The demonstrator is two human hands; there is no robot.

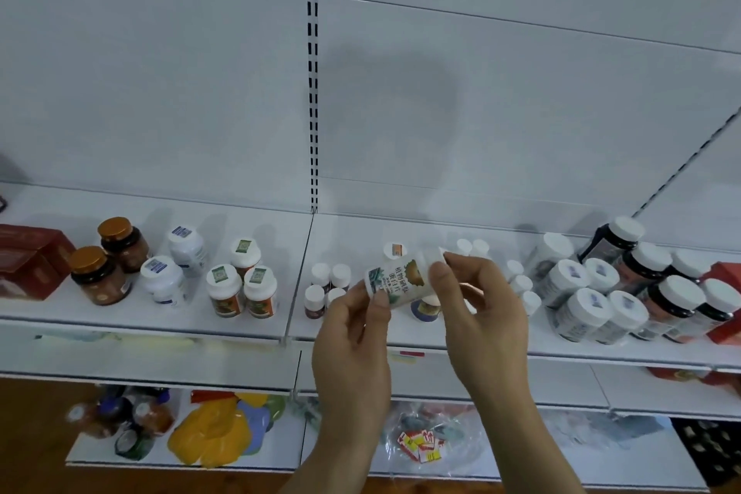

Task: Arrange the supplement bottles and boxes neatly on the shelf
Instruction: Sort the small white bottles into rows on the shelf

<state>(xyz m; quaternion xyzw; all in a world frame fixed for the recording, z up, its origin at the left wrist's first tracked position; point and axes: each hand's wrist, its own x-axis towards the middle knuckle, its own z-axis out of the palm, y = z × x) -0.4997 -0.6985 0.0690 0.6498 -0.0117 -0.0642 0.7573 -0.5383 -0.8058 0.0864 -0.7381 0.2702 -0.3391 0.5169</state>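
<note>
Both hands [353, 333] [477, 301] grip bottle [401, 277] sideways | above shelf [160, 327] front edge | gap beneath

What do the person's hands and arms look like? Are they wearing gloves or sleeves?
No gloves and no sleeves show. The left hand and right hand are bare, and so are both forearms down to the picture's bottom edge. No rings, watch or bracelets can be seen. The fingernails look short and plain.

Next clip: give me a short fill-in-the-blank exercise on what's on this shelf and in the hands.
1. Both hands hold one white bottle tipped on its ____.
2. The two amber jars have ____ lids.
3. The right hand pinches the bottle's ____ end.
4. A red box sits at the shelf's far ____ end.

Missing words: side; gold; cap; left
</note>
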